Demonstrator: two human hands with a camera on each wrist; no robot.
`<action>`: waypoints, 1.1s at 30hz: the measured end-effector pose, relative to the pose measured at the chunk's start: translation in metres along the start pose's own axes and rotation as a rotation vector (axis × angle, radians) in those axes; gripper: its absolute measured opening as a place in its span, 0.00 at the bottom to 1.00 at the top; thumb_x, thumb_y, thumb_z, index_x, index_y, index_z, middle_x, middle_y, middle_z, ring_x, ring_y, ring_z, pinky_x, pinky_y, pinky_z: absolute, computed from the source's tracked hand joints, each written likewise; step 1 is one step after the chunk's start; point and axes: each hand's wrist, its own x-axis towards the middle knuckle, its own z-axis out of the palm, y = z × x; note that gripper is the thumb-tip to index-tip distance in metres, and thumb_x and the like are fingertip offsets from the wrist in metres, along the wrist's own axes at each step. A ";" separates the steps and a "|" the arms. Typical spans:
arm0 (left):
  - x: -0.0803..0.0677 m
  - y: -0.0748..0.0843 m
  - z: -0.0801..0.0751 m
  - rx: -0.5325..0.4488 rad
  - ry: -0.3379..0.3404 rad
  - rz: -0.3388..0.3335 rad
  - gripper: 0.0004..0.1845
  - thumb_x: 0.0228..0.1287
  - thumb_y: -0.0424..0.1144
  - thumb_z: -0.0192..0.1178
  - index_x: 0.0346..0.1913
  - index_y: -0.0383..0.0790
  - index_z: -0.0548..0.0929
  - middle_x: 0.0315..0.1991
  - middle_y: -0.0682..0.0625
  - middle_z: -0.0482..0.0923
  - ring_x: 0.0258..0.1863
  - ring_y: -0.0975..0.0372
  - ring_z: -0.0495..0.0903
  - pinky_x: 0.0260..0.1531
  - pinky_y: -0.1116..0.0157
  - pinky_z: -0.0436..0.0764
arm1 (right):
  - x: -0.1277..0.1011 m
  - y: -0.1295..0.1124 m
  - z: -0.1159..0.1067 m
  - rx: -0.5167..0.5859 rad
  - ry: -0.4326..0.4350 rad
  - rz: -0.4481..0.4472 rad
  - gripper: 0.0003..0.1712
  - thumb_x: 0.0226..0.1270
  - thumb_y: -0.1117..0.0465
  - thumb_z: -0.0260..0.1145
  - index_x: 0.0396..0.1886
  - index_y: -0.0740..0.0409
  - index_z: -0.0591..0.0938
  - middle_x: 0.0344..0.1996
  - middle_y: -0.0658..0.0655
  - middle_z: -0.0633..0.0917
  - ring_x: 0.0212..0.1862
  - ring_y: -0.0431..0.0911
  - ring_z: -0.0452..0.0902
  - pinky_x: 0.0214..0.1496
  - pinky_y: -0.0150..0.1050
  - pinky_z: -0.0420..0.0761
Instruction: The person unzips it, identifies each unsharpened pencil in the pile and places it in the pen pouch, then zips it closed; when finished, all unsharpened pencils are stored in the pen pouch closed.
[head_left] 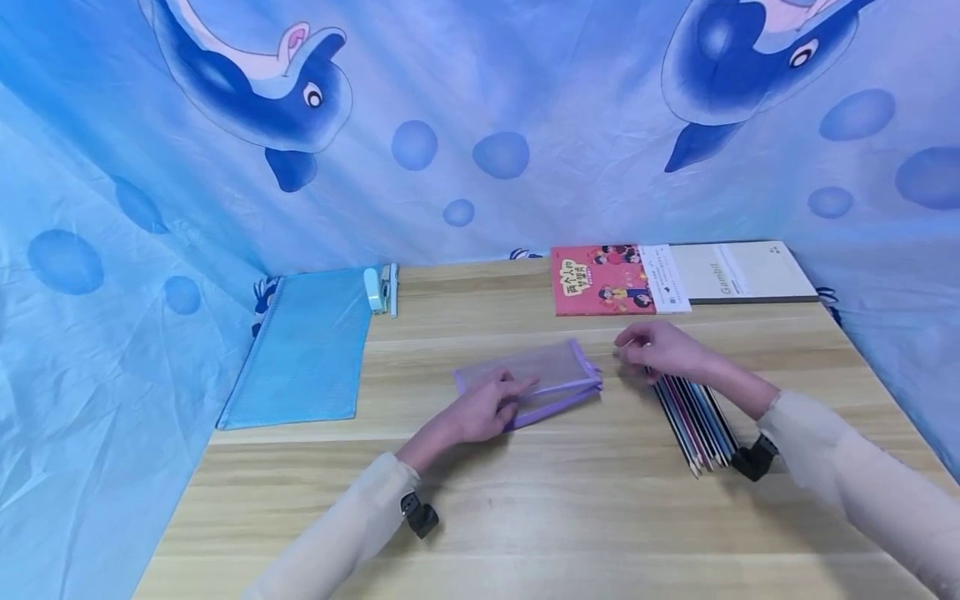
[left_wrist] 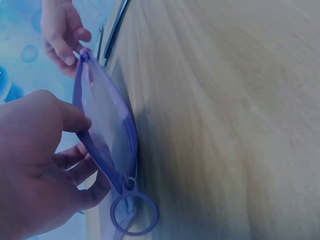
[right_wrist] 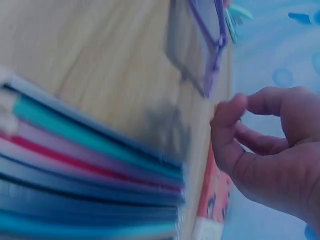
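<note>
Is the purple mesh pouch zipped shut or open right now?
Open: the left wrist view shows the purple mesh pouch gaping along its top edge, the left hand holding it apart, nothing visible inside.

A wooden tabletop (head_left: 525, 517) is seen, on which are laid a purple mesh pouch (head_left: 536, 379), coloured pencils (head_left: 697, 425), a blue pouch (head_left: 303, 350), what may be a stapler (head_left: 380, 289), and two books (head_left: 675, 277).
</note>
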 end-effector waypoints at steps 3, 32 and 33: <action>0.000 0.000 0.000 0.028 0.014 0.007 0.30 0.62 0.24 0.58 0.70 0.35 0.73 0.43 0.43 0.75 0.36 0.60 0.73 0.37 0.67 0.79 | -0.011 0.005 -0.014 -0.072 0.033 0.020 0.20 0.73 0.63 0.59 0.56 0.75 0.76 0.30 0.61 0.83 0.30 0.51 0.79 0.27 0.41 0.84; -0.009 0.003 -0.001 0.030 0.085 -0.074 0.30 0.63 0.26 0.55 0.70 0.31 0.70 0.43 0.42 0.76 0.34 0.59 0.74 0.35 0.64 0.79 | -0.030 0.021 -0.015 -0.252 0.044 0.159 0.14 0.67 0.67 0.65 0.45 0.76 0.80 0.16 0.55 0.80 0.17 0.42 0.79 0.19 0.38 0.81; -0.009 0.003 -0.001 0.032 0.088 -0.072 0.30 0.63 0.26 0.55 0.70 0.31 0.70 0.43 0.42 0.76 0.34 0.59 0.74 0.35 0.64 0.79 | -0.029 0.020 -0.015 -0.260 0.049 0.153 0.13 0.67 0.67 0.65 0.43 0.76 0.80 0.16 0.55 0.80 0.17 0.42 0.79 0.19 0.38 0.81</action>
